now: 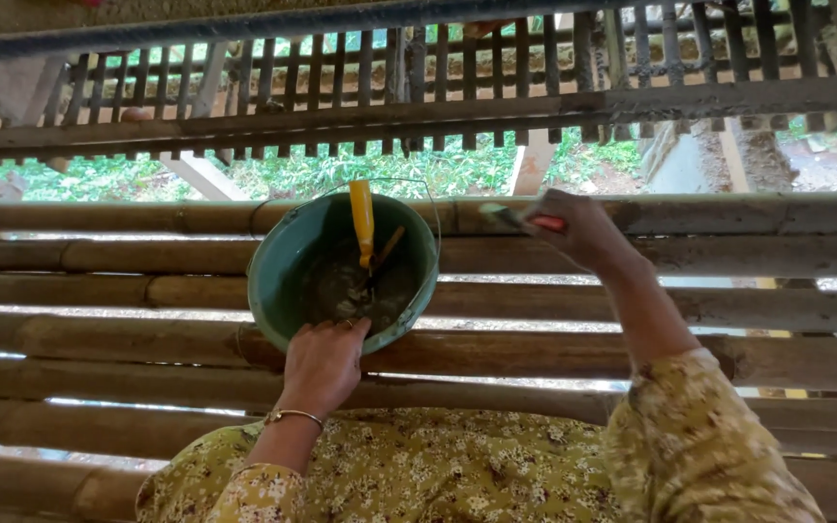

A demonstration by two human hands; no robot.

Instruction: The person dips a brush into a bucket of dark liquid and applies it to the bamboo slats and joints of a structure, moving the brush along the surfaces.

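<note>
We hold the green bucket (pixel 283 281) at the centre of the frame, where it rests on the bamboo poles (pixel 99 334) of a slatted platform. Our left hand (pixel 324 363) grips its near rim, fingers curled over the edge just below the wet grey mortar (pixel 341 291) inside. A yellow-handled tool (pixel 363 221) stands in the mix, leaning against the far side, with a thin stick (pixel 387 247) beside it. Our right hand (pixel 578 230), to the right of centre, is closed around a red-handled trowel (pixel 520 218), its blade pointing left toward the bucket's wire bail (pixel 417 189).

The risks we judge from here: the bucket sits on rounded poles with open gaps between them, so a pull or push on one rim could tip it and spill mortar through to the ground below. The upright tool could topple out if the bucket is jolted. Mortar dropped from the trowel would fall through the slats. Wet mix near our fingers may also make the rim slippery.
</note>
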